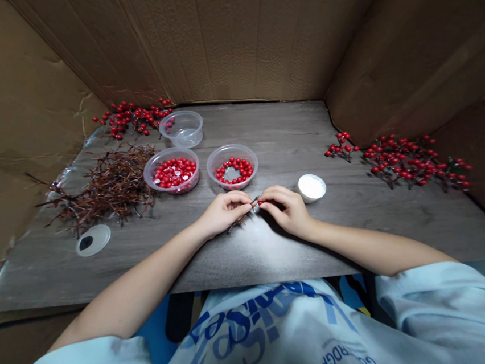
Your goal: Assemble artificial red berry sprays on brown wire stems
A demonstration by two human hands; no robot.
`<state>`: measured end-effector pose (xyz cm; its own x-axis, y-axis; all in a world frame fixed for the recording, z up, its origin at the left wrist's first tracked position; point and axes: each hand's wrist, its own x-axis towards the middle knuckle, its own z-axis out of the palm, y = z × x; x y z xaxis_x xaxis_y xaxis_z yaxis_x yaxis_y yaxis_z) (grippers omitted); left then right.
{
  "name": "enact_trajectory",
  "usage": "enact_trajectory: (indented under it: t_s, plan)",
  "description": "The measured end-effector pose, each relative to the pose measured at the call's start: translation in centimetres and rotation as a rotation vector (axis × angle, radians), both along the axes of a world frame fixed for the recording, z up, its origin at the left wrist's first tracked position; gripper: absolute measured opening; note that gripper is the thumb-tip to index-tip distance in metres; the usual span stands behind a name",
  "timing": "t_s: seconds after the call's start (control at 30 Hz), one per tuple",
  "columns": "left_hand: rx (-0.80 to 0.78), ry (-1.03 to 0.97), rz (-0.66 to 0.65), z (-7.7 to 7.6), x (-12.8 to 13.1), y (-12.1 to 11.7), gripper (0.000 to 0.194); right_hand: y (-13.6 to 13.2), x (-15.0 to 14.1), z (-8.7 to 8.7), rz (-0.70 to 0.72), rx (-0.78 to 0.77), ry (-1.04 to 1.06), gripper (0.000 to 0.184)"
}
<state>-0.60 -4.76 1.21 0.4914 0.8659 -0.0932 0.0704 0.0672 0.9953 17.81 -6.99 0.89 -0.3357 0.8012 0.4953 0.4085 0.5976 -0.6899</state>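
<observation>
My left hand (223,211) pinches a thin brown twig (242,217) just above the dark wooden table (274,247). My right hand (287,208) pinches a small red berry (261,202) at the twig's tip, fingers closed. Both hands meet in front of two clear plastic bowls. The left bowl (171,171) is full of red berries. The right bowl (232,166) holds a ring of berries round its edge.
A pile of bare brown twigs (106,186) lies at the left, with a clear lid (93,240) near it. An empty clear bowl (181,129) and berry sprigs (133,117) sit behind. More berry sprigs (407,160) lie at the right. A white round cap (311,187) is beside my right hand. Cardboard walls surround the table.
</observation>
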Motion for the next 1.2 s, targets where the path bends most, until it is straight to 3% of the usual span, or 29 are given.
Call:
enact_trajectory:
  t_s: [0.67,0.9,1.07,1.2]
  plan:
    - [-0.027,-0.041,-0.005,0.0,0.2,-0.1,0.026,0.1,0.0,0.0,0.009,0.023,-0.011,0.01]
    - [-0.078,-0.053,0.03,0.1,0.3,-0.2,0.026,0.1,-0.1,-0.2,-0.068,-0.086,0.041,0.015]
    - [-0.006,-0.021,0.048,-0.2,0.2,-0.1,0.024,-0.1,0.0,0.1,-0.094,-0.078,0.062,0.009]
    - [0.154,0.032,0.077,-0.9,0.0,0.0,0.022,-0.3,0.1,0.3,-0.066,0.016,0.061,0.006]
